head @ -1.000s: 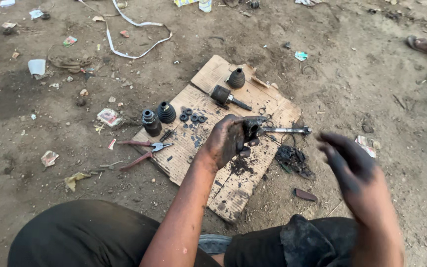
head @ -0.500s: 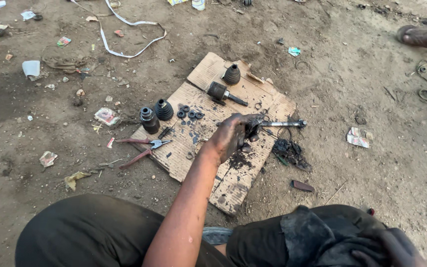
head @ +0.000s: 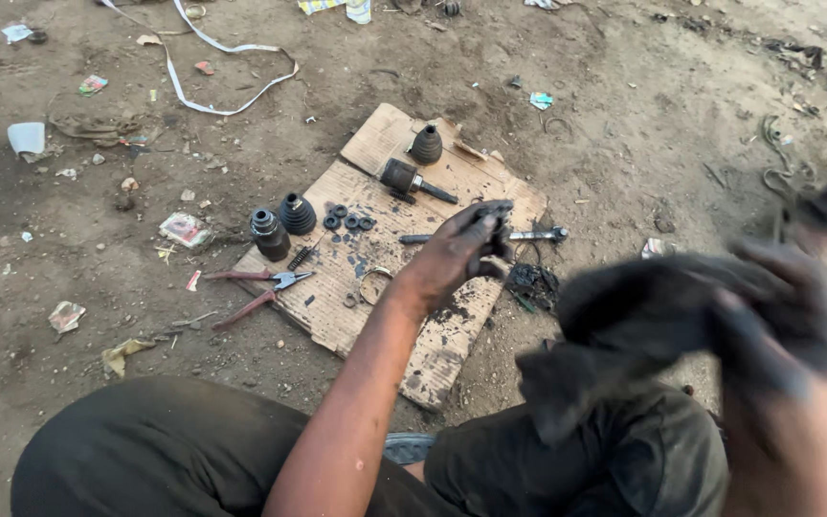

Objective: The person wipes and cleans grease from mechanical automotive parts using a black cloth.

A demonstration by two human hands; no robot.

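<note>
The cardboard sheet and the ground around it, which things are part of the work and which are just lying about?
In use: left hand on a greasy metal shaft; right hand gripping a dark rag; rubber boots; joint part; rings; pliers.

Lying about: white strap, paper scraps, white cup.

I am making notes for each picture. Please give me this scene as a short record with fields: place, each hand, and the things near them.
place: bare dirt ground, with a cardboard sheet as work surface
left hand: left hand, greasy, grips a dark part over the cardboard
right hand: right hand, blurred, holds a dark rag close to the camera
shaft: metal shaft beside the left hand
boots: black rubber boots on the cardboard
tool: red-handled pliers at the cardboard's edge
</note>
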